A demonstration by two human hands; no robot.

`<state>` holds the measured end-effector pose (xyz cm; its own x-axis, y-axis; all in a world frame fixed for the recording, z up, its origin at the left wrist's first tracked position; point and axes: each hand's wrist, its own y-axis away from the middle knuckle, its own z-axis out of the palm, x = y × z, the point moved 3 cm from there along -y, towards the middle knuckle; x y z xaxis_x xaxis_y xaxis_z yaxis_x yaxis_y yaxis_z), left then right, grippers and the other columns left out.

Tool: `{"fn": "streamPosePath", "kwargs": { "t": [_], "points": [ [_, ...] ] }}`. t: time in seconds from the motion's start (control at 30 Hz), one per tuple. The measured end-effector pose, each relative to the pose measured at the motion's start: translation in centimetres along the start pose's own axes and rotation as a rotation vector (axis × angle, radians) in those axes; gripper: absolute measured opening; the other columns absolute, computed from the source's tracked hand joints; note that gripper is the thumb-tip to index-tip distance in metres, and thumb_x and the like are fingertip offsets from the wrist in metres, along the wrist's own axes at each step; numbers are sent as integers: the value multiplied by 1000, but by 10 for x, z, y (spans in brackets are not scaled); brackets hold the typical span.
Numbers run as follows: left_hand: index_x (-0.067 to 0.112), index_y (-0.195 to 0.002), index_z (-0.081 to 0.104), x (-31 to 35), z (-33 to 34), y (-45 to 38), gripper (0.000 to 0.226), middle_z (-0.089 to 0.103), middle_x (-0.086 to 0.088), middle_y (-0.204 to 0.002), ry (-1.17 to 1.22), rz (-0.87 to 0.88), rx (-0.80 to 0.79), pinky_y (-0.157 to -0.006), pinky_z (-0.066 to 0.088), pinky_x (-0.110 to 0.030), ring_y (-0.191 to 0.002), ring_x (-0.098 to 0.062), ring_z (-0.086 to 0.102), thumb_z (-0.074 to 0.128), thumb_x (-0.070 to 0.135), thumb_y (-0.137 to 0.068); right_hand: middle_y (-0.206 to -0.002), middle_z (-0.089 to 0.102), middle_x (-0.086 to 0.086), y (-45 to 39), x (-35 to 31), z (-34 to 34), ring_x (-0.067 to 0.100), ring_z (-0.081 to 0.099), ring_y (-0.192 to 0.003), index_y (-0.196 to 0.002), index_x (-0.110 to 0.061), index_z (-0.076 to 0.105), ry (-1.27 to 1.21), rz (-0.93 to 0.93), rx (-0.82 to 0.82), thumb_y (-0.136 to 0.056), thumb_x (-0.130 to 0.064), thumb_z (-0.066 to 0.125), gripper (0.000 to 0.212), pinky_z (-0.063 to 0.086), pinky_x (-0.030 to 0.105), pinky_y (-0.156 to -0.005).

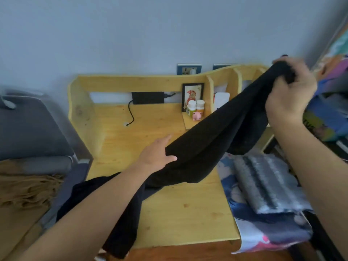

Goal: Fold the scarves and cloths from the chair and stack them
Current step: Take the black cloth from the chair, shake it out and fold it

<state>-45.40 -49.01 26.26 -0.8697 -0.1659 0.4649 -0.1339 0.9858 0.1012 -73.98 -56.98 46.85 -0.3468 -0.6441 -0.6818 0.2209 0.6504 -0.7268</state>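
**Black scarf stretched across a crowded wooden desk**

Black scarf (212, 136) hangs slantwise in the air above the yellow wooden desk (180, 210), its lower end trailing off the front edge at lower left and its upper end bunched at upper right. At far left, a brown fringed scarf (26, 187) lies draped on a grey chair (32, 129) just beside the desk. The left hand (156, 153) reaches out over the desktop, fingers straight, with the thumb pressed against the edge of the black cloth; whether the hidden fingers hold it cannot be told. Behind it, a black power adapter (147, 97) with its cable sits against the back rail. Further right, a small framed picture (192, 98), two white-capped bottles (195, 107) and a pink pig figure (197, 116) occupy a raised shelf, directly behind the taut cloth. Under the scarf's right half, a folded grey-patterned cloth (267, 183) rests on a printed sheet (250, 228) covering the desk's right side. At upper right, the right hand (291, 91) is clenched round the gathered top of the scarf, near colourful bedding (327, 110).
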Motion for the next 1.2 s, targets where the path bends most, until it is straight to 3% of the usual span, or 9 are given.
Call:
{"fn": "streamPosePath", "kwargs": {
  "t": [0.13,0.33,0.4,0.47,0.53,0.7,0.93,1.07,1.2],
  "points": [
    [46,-158,23,54,-17,-22,94,39,13,-160,242,157,-120,-114,42,-42,-142,-17,44,80,41,-83,-88,63,-22,-14,-25,-18,-17,55,-85,-98,-15,67,-78,-22,3,-66,10,35,52,41,9,-80],
    [43,-134,61,93,-28,-10,46,65,21,-130,412,273,-491,-113,40,-43,-129,-9,54,73,45,-89,-87,66,-24,-39,-32,-37,-9,61,-87,-92,-28,68,50,-11,-58,-71,7,41,49,50,17,-81],
    [40,-134,57,96,-34,0,42,64,17,-122,291,242,-346,-104,44,-34,-122,-9,57,68,46,-93,-84,66,-19,-48,-28,-43,-4,62,-82,-91,-26,70,128,86,-61,-76,2,45,40,54,22,-78],
    [35,-129,52,108,-43,15,42,60,16,-115,277,187,16,-93,47,-29,-108,-5,59,67,51,-93,-73,64,-11,-54,-26,-42,5,58,-71,-85,-12,71,220,201,-140,-81,-12,53,18,51,28,-67],
    [32,-110,52,141,-50,40,31,59,15,-102,395,229,251,-79,45,-22,-94,-1,57,63,55,-92,-70,55,3,-56,-35,-34,15,50,-67,-86,3,64,369,218,-361,-80,-26,58,30,41,30,-60],
    [32,-116,53,202,-40,31,52,65,15,-102,288,310,286,-76,55,-30,-91,-5,64,50,76,-88,-63,36,6,-46,-87,-16,17,32,-56,-69,-7,48,573,-4,-737,-86,-27,58,27,26,31,-50],
    [24,-109,69,144,-7,-7,19,71,3,-99,189,105,212,-75,57,-33,-86,-16,67,54,32,-100,-65,30,11,-71,-92,-51,19,28,-62,-66,-1,38,507,-39,-398,-84,-23,53,32,21,34,-53],
    [27,-126,64,134,15,1,38,67,11,-115,234,24,113,-77,50,-27,-96,-10,64,58,51,-97,-64,24,10,-80,-90,-68,18,24,-63,-63,-9,34,328,23,-263,-82,-18,51,27,18,32,-56],
    [30,-113,53,170,30,23,36,60,18,-105,323,116,314,-69,41,-14,-93,-4,61,58,60,-93,-65,27,11,-83,-92,-67,18,26,-62,-64,-7,37,337,42,-267,-80,-20,51,25,21,32,-56]
  ]
}}
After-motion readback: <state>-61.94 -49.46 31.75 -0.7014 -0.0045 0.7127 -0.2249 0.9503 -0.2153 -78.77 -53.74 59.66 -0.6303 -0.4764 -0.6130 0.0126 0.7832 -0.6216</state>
